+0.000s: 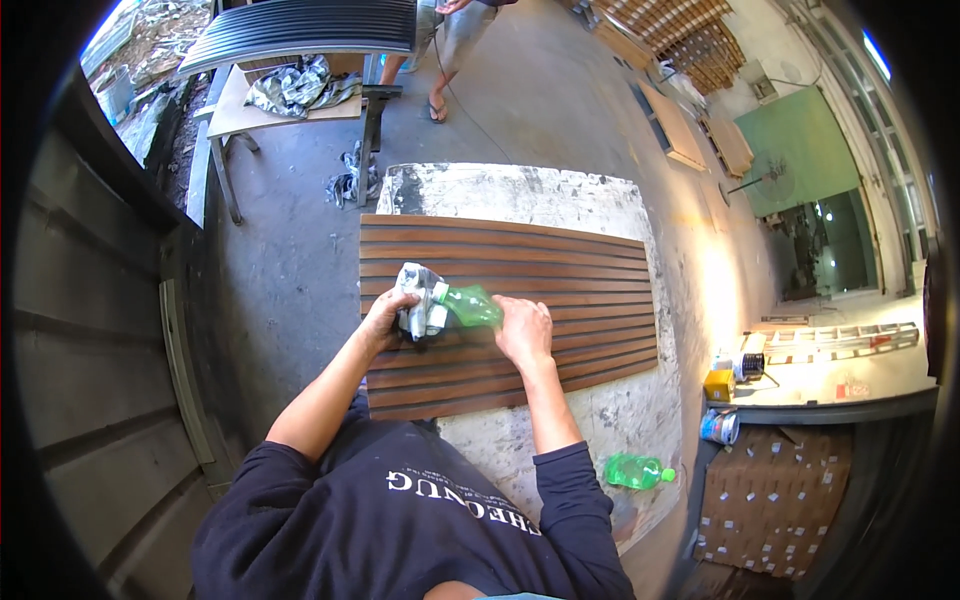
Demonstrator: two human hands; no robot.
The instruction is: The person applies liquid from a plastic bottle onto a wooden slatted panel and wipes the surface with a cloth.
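My left hand is closed on a crumpled grey-and-white cloth. Around the base of a green plastic bottle wraps my right hand. The bottle lies tipped over sideways, its white neck pressed against the cloth or right beside it; which one I cannot tell. Both hands are above a brown wooden panel with dark lengthwise grooves. The panel lies flat on a white, paint-stained work table.
A second green bottle lies on the table's near right part. Behind stands a bench with cloths and a dark ribbed panel; a person stands beside it. To the right are a yellow can and a ladder.
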